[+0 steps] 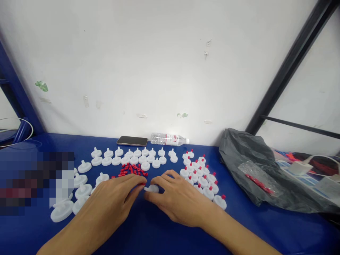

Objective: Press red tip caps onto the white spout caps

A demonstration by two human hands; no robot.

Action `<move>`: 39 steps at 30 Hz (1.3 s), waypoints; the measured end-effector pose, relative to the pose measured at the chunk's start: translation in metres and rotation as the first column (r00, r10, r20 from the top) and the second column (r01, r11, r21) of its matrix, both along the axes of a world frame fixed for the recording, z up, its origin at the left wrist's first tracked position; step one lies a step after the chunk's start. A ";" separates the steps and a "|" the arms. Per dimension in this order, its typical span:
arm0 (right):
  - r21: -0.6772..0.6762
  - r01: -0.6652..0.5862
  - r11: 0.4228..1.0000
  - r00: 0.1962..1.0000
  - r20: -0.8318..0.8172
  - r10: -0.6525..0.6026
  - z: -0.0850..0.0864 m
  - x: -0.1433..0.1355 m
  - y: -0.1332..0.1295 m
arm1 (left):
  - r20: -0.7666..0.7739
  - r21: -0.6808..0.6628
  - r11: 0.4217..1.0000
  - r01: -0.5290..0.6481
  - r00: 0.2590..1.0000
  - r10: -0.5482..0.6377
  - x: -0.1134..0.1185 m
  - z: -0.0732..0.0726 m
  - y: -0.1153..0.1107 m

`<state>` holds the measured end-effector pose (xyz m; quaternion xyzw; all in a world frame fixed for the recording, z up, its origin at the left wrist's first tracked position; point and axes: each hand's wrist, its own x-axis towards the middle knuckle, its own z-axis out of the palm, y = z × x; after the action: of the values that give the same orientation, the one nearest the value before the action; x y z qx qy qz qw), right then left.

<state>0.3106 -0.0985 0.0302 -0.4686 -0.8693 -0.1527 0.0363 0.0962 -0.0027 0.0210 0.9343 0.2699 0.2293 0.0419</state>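
Observation:
My left hand pinches a small red cap between thumb and fingertips, with only a bit of it showing. Close beside it, my right hand grips a white nozzle cap whose narrow spout points left toward the red cap. Whether the two parts touch I cannot tell. Just beyond my left hand lies a loose pile of red caps. White nozzle caps without red tips stand in rows behind and to the left. To the right of my right hand stand several white nozzle caps with red tips.
At the back by the wall lie a phone and a clear plastic bottle on its side. A dark grey plastic bag covers the right side, with a clear bag of red pieces on it. A power strip sits farther right.

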 end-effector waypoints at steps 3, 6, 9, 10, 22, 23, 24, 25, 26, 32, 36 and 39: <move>0.009 0.003 1.000 1.000 -0.003 -0.003 0.000 -0.001 0.000 | 0.016 0.007 1.000 0.029 0.999 -0.029 0.000 0.000 0.000; 0.004 0.017 1.000 1.000 0.000 -0.017 0.000 0.000 0.000 | 0.034 0.014 1.000 0.020 0.999 -0.020 0.000 -0.001 0.000; 0.008 0.022 1.000 1.000 0.011 -0.022 -0.001 0.001 0.000 | 0.029 0.016 0.999 0.034 0.999 -0.034 0.001 -0.002 0.000; 0.009 0.018 1.000 1.000 0.015 -0.018 -0.001 0.002 0.000 | 0.023 0.017 0.999 0.044 0.999 -0.044 0.001 -0.002 0.000; -0.010 0.010 1.000 1.000 -0.019 -0.011 0.004 0.002 -0.002 | 0.113 -0.004 0.998 0.061 0.992 -0.060 0.000 0.001 -0.004; -0.014 0.010 1.000 1.000 -0.025 -0.010 0.004 0.002 -0.002 | 0.113 -0.011 0.998 0.065 0.992 -0.064 0.000 0.002 -0.004; -0.016 0.009 1.000 1.000 -0.029 -0.010 0.005 0.002 -0.002 | 0.113 -0.017 0.997 0.069 0.991 -0.067 0.000 0.002 -0.004; -0.019 0.008 1.000 0.999 -0.032 -0.009 0.005 0.002 -0.002 | 0.108 -0.024 0.997 0.071 0.992 -0.068 0.000 0.002 -0.004; -0.019 0.008 1.000 0.999 -0.034 -0.009 0.005 0.003 -0.003 | 0.103 -0.029 0.997 0.077 0.992 -0.073 0.000 0.003 -0.004; -0.009 -0.008 1.000 1.000 -0.029 0.007 0.004 0.004 -0.003 | 0.056 -0.067 0.985 0.157 0.987 -0.154 -0.001 0.002 -0.004; 0.007 -0.012 1.000 0.996 -0.091 0.013 0.002 0.005 -0.003 | 0.077 -0.053 0.990 0.130 0.989 -0.126 -0.001 0.002 -0.002; 0.014 0.001 1.000 0.952 -0.306 0.004 0.000 0.005 -0.003 | 0.069 -0.057 0.995 0.079 0.995 -0.075 0.000 0.002 0.000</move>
<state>0.3153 -0.1019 0.0304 -0.4857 -0.8525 -0.0844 0.1739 0.0961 -0.0029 0.0235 0.9341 0.2391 0.2504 0.0876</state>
